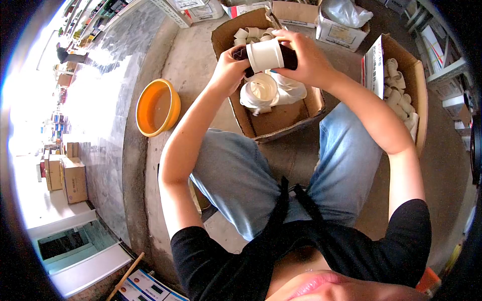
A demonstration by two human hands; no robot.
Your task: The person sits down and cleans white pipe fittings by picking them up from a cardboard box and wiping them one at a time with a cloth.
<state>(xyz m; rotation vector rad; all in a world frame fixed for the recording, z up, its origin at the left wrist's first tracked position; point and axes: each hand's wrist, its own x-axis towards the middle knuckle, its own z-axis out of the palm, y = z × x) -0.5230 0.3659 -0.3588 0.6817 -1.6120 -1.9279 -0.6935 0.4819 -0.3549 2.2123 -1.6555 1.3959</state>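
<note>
A white pipe fitting (265, 55) is held up between both hands, over an open cardboard box (271, 134). Dark cloth (288, 57) shows at both ends of the fitting. My left hand (232, 67) is closed round the cloth at the fitting's left end. At the right end, my right hand (304, 56) grips the cloth, with fingers against the fitting's upper edge. Below them in the box lie a larger white fitting (261, 89), another wrapped in clear plastic (290, 90), and several small white fittings (251, 35) at the back.
An orange basin (158, 107) stands on the floor at the left. At the right, a cardboard box (419, 95) holds several white fittings (400, 98). Behind is a carton (341, 35) with a plastic bag on it. A person (70, 55) is far off at the upper left.
</note>
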